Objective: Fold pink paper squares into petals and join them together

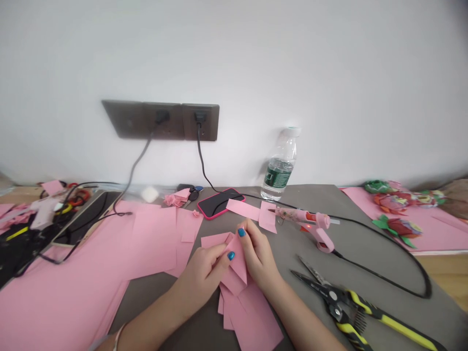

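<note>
Between my two hands is a folded piece of pink paper (239,261), held over the middle of the grey table. My left hand (206,268) pinches its left side, thumb on top. On the upper right edge, my right hand (258,248) grips the same piece with thumb and bent fingers. Both thumbnails are painted blue. Loose pink paper pieces (252,317) lie beneath and in front of the hands, partly covered by them. A pink glue gun (310,222) rests on its side to the right, with a small orange light showing.
Yellow-and-black pliers-like snips (340,304) lie open at right. A water bottle (281,168) stands by the wall. A phone (219,202) sits behind my hands. Pink sheets (76,273) spread leftward; paper flowers (402,229) lie far right. Black cords (387,234) cross the table.
</note>
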`<action>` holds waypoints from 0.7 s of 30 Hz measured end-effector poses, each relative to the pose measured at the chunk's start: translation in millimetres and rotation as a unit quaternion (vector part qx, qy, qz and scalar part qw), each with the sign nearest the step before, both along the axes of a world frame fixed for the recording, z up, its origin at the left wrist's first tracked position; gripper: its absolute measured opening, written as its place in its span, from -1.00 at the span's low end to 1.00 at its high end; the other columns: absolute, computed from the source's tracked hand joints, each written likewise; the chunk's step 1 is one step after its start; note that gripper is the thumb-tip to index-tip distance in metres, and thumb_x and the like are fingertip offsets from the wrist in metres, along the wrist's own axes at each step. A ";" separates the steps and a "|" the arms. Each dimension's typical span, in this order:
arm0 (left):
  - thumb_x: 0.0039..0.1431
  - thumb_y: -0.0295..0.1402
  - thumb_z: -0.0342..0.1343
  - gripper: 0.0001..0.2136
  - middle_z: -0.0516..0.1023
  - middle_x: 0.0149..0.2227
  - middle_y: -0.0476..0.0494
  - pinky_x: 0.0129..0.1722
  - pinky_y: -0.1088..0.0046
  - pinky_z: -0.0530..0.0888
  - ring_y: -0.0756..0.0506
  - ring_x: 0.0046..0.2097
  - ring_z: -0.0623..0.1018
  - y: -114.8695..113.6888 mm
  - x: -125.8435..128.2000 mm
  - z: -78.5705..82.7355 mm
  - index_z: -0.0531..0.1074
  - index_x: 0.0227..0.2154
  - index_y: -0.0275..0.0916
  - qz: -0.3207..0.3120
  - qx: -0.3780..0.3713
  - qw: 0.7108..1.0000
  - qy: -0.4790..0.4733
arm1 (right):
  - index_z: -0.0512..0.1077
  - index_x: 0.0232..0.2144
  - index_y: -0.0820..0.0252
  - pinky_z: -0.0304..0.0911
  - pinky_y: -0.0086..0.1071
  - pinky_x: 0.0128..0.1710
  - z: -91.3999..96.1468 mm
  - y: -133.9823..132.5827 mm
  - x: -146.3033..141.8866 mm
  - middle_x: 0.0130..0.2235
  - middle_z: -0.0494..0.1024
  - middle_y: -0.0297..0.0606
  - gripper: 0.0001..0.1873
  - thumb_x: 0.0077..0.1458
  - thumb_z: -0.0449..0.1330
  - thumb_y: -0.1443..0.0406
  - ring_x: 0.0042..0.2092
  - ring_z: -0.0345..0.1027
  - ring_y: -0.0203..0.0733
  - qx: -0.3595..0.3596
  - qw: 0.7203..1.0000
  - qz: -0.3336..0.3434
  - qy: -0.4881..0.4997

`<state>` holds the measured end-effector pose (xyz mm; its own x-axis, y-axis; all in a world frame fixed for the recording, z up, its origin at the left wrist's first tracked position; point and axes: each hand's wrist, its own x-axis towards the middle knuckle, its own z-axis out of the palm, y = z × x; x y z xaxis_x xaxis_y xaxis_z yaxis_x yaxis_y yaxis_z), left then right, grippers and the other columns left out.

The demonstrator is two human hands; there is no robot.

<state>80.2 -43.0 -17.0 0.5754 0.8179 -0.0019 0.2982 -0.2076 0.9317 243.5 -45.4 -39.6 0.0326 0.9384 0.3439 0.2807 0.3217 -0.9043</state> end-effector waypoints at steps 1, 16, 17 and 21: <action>0.41 -0.22 -0.14 -0.62 -0.06 -0.56 0.14 -0.54 0.43 -0.03 0.03 -0.51 0.02 0.3 0.0 0.7 -0.04 -0.55 -0.16 0.000 -0.003 1.000 -0.001 | 0.16 -0.42 0.10 -0.01 -0.39 -0.46 0.5 0.0 0.2 -0.48 0.14 -0.44 -0.69 0.39 -0.08 0.15 -0.46 0.03 -0.27 0.000 1.000 0.005 0.007; 0.36 -0.34 -0.16 -0.68 -0.03 -0.57 0.12 -0.53 0.45 0.01 0.03 -0.53 0.07 3.4 -8.0 4.3 0.01 -0.55 -0.17 0.024 0.074 0.996 0.053 | 0.50 -0.42 0.14 0.21 -0.43 -0.50 6.7 10.6 5.5 -0.44 0.42 -0.33 -0.73 0.20 0.25 0.10 -0.46 0.24 -0.28 -0.035 0.971 0.096 0.218; 0.36 -0.35 -0.15 -0.68 -0.03 -0.57 0.12 -0.53 0.45 0.01 0.03 -0.53 0.07 3.5 -8.2 4.7 0.01 -0.55 -0.17 0.023 0.077 0.995 0.057 | 0.52 -0.42 0.13 0.21 -0.43 -0.50 5.9 10.8 5.8 -0.43 0.43 -0.32 -0.75 0.21 0.25 0.12 -0.45 0.25 -0.28 -0.032 0.969 0.098 0.223; 0.35 -0.34 -0.15 -0.67 -0.03 -0.57 0.12 -0.53 0.45 0.01 0.03 -0.53 0.07 4.7 -9.2 5.7 -0.01 -0.56 -0.17 0.017 0.076 0.995 0.056 | 0.56 -0.42 0.12 0.17 -0.45 -0.47 0.7 11.4 7.7 -0.41 0.46 -0.31 -0.78 0.21 0.27 0.16 -0.42 0.25 -0.29 -0.034 0.963 0.109 0.243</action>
